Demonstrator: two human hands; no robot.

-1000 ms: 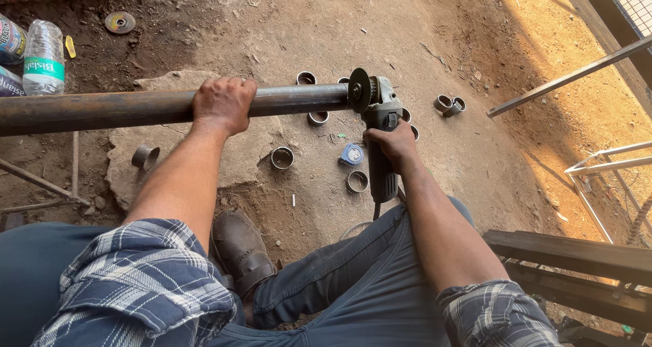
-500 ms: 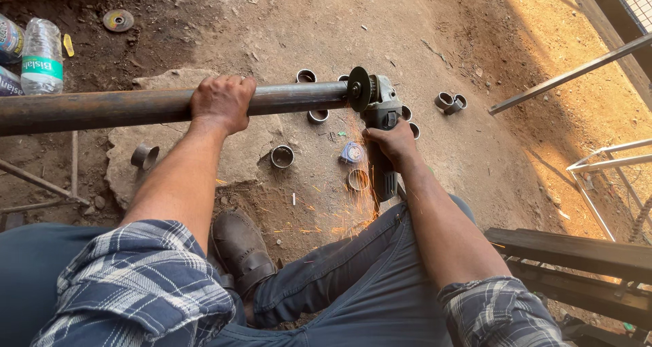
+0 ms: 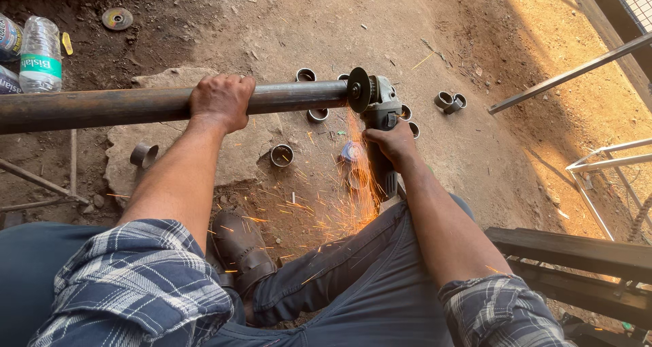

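Note:
A long rusty steel pipe runs from the left edge to the middle of the view. My left hand grips it from above. My right hand holds a grey angle grinder by its body, its disc against the pipe's right end. Orange sparks spray down toward my leg. Several short cut pipe rings lie on the dirt below and beyond the pipe.
Plastic water bottles and a spare disc lie at the far left. A flat stone sits under the pipe. Metal bars and a dark steel frame stand at the right. My shoe rests below the sparks.
Sparks have grown from none, to a few, to a wide shower. The grinder disc has met the pipe's end. Both hands keep their grips.

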